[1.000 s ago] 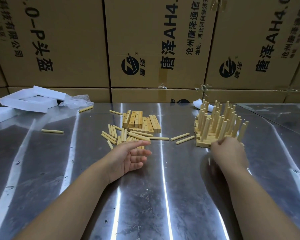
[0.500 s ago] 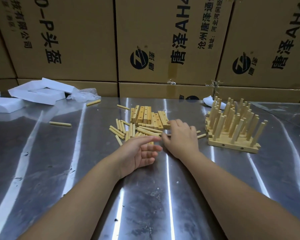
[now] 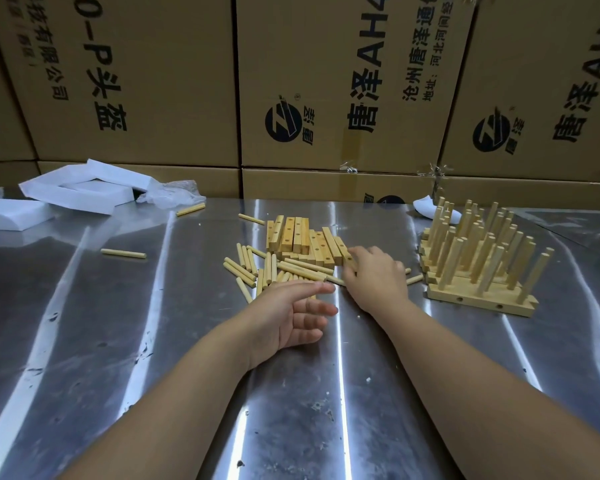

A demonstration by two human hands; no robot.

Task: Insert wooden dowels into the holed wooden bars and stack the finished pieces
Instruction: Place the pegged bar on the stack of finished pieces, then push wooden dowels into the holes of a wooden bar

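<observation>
Touching pale holed bars (image 3: 291,234) with right hand (image 3: 374,277), grasp hard to tell; resting left hand (image 3: 291,315) slack alongside, leaving worktop (image 3: 84,341) open leftward.

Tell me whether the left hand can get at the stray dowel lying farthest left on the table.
Probably yes. The left hand is open and holds nothing, and only bare table shows between it and the stray dowel, which lies flat, apart from the pile.

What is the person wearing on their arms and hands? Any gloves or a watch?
Nothing at all. The left forearm and right forearm are bare to the picture's edge, with no sleeves showing. The left hand and right hand have no gloves, and no watch, bracelet or ring shows.
</observation>
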